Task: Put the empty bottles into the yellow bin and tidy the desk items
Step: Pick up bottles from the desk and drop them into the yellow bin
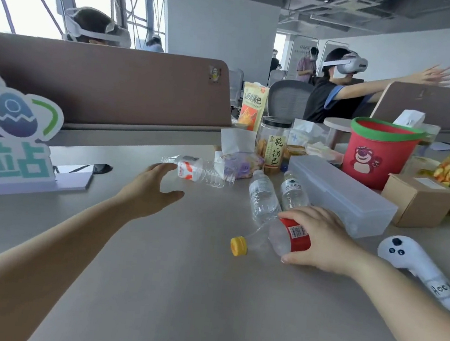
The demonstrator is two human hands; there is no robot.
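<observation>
Several empty clear bottles lie on the grey desk (pixel 176 291). My right hand (pixel 319 240) grips a bottle with a red label and yellow cap (pixel 280 237) lying on its side. My left hand (pixel 151 187) hovers open, fingers spread, just left of a capless bottle with a red-and-white label (pixel 198 170). Two more clear bottles lie side by side behind my right hand, one nearer the middle (pixel 263 195) and one to its right (pixel 294 191). No yellow bin is in view.
A red bucket with a green rim (pixel 374 153) stands at the back right, beside a clear plastic box (pixel 339 191), a cardboard box (pixel 416 203) and snack bags. A tissue pack (pixel 236 163), a snack jar (pixel 273 145), a white controller (pixel 420 268) and a sign (pixel 12 132) surround the work area.
</observation>
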